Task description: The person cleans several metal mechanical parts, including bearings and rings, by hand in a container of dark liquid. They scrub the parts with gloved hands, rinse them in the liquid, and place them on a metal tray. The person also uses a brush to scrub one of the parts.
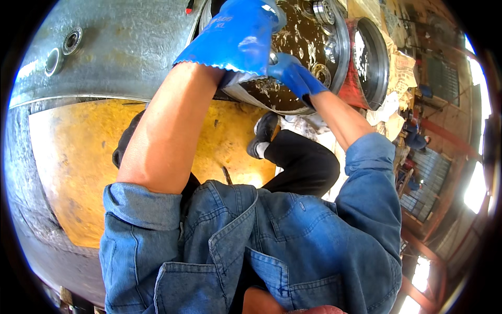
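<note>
Two bearings (72, 41) lie near the metal surface's (130, 57) left edge. The gloved left hand (261, 18) is over the drum's (343, 52) left rim, the gloved right hand (287, 70) beside another bearing (320, 76) toward its right; I cannot tell either's grip.

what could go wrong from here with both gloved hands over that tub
Dark brown liquid in the round grey metal tub might splash onto the bare forearms, since the glossy blue gloves stop short of the rolled blue denim sleeves. The right hand, close to a silvery ring-shaped bearing, could knock or fumble it if gloves are slippery.
</note>
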`<state>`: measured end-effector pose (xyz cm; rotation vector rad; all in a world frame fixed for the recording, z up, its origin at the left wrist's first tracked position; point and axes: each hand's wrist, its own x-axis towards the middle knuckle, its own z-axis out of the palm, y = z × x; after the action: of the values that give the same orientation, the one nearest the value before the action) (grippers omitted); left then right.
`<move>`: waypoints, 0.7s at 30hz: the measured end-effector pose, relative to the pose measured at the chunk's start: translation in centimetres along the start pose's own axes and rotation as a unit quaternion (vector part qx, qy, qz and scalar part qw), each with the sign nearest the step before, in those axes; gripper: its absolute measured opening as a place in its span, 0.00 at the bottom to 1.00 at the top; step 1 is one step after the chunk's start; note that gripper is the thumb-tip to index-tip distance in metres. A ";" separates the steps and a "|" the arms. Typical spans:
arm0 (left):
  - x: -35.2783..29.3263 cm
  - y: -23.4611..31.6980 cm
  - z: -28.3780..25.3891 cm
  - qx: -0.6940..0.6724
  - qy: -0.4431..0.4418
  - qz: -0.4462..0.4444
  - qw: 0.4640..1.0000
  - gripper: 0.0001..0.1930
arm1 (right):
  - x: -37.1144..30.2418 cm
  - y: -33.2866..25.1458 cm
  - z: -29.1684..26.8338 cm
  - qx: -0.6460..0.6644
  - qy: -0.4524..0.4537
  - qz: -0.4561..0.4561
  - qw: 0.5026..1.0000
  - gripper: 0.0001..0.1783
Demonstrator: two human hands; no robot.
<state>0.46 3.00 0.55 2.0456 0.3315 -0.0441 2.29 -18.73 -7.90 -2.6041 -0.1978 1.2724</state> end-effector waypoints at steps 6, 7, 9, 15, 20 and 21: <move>1.7 -2.5 2.2 0.055 -0.104 -0.028 0.993 0.25 | -3.7 2.3 -0.1 0.217 0.152 -0.034 0.964 0.30; 1.9 -2.8 2.8 0.068 -0.123 -0.031 0.990 0.26 | -4.9 3.0 0.2 0.295 0.176 -0.084 0.935 0.28; 0.7 -3.9 3.8 0.119 -0.077 0.124 0.982 0.29 | -6.2 4.0 0.8 0.367 0.239 -0.143 0.888 0.22; 0.9 -3.0 5.5 0.161 -0.260 0.101 0.947 0.27 | -10.8 2.8 2.1 0.532 0.292 -0.206 0.767 0.21; 1.3 -1.7 6.5 0.203 -0.373 0.171 0.889 0.18 | -11.5 3.9 0.9 0.486 0.301 -0.225 0.789 0.23; 1.3 -1.8 6.4 0.209 -0.374 0.169 0.888 0.18 | -11.8 4.0 0.7 0.482 0.303 -0.233 0.788 0.24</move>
<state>1.95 -1.52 -4.33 2.2937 -0.5633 -0.7243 -5.47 -25.12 -0.44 -1.7315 -0.0355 0.1789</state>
